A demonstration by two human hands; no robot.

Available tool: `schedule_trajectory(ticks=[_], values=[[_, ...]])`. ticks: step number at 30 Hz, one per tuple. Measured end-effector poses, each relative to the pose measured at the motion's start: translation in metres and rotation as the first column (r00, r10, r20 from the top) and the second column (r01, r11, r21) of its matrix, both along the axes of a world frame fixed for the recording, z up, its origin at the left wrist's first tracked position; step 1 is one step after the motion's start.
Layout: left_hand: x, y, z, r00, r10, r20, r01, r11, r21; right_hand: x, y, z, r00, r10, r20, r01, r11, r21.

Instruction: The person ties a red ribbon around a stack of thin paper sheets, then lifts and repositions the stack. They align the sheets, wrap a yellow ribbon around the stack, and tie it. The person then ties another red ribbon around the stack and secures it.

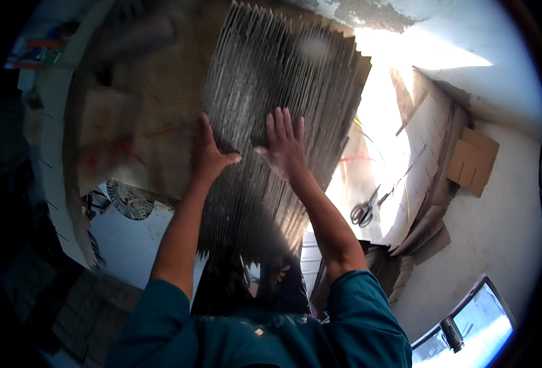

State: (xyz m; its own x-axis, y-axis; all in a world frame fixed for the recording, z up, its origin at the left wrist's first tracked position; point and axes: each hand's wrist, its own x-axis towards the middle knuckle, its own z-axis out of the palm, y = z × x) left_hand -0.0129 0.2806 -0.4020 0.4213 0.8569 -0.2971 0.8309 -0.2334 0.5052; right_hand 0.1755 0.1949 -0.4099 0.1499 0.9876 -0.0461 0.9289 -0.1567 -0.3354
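Observation:
A thick bundle of grey-brown cardboard sheets (246, 80) stands packed edge-up in front of me, its many thin edges running away from my body. My left hand (208, 154) rests against the bundle's left side, with thumb stretched inward and fingers pointing away. On top of the edges lies my right hand (285, 146), palm down and fingers spread. Neither hand is wrapped round anything. The sheets at the right side sit unevenly, in steps.
Scissors (363, 213) lie on the sunlit surface right of the bundle. A slotted pale board (56, 153) runs along the left. Brown cardboard pieces (473, 161) lean against the right wall. A round fan-like object (130, 199) shows below the table at left.

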Motion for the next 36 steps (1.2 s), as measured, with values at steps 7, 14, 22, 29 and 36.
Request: schedule_trajectory(ticks=[7,14,22,29,36], values=[[-0.011,0.001,0.0,0.999,0.025,0.032,-0.026,0.999,0.022,0.046,-0.048,0.017,0.899,-0.38,-0.218,0.406,0.909,0.09],[-0.007,0.0,-0.001,0.999,0.03,0.044,-0.031,0.999,0.014,0.048,-0.131,-0.017,-0.028,-0.676,-0.737,0.539,0.61,-0.58],[-0.057,0.028,-0.031,0.883,0.345,0.318,-0.173,0.87,-0.463,0.007,-0.078,-0.03,-0.139,-0.367,-0.92,0.406,0.826,-0.391],[-0.068,0.022,-0.046,0.8,0.55,0.239,-0.166,0.586,-0.793,0.007,-0.079,-0.03,-0.337,-0.316,-0.887,0.428,0.787,-0.444],[-0.055,0.014,-0.016,0.731,0.597,0.331,-0.057,0.537,-0.842,-0.007,-0.084,-0.047,-0.491,-0.214,-0.844,0.456,0.763,-0.459]])
